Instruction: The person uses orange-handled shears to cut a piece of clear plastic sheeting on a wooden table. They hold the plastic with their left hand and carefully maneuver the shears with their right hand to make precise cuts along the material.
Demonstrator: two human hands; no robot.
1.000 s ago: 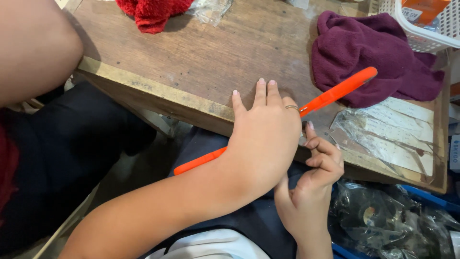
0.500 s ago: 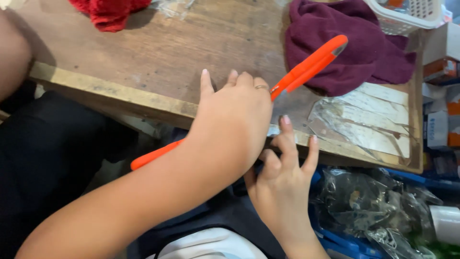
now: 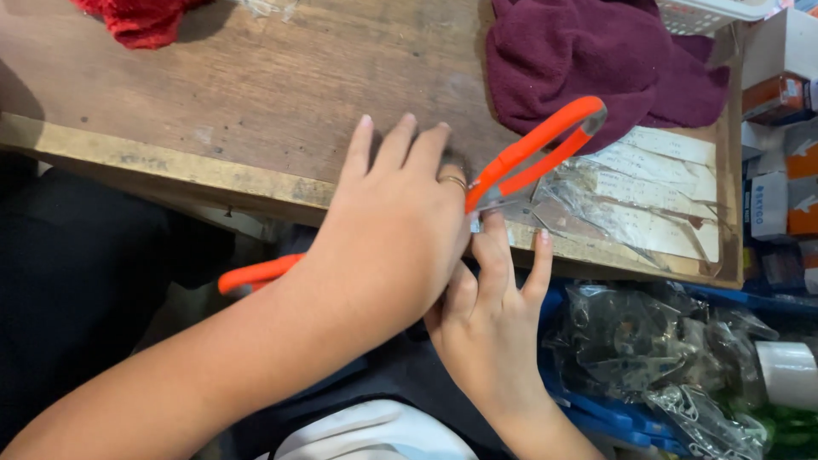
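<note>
A long orange-handled tool (image 3: 545,145) lies slanted over the front edge of the wooden table (image 3: 256,94). Its two orange arms spread apart near the looped far end, and its other end (image 3: 251,274) sticks out below the table edge. My left hand (image 3: 392,230), wearing a ring, covers and grips the tool's middle. My right hand (image 3: 494,324) comes up from below with its fingers apart. Its index fingertip touches the metal part of the tool beside my left hand. What lies under my left palm is hidden.
A maroon cloth (image 3: 596,60) lies at the back right and a red cloth (image 3: 136,21) at the back left. Clear plastic bags with paper labels (image 3: 648,204) sit at the table's right end. Boxes (image 3: 780,170) stand to the right, with bagged dark parts (image 3: 648,341) below.
The tool's orange arms have spread apart at the far end. My right hand has slid up under my left hand to the tool. The view has shifted left.
</note>
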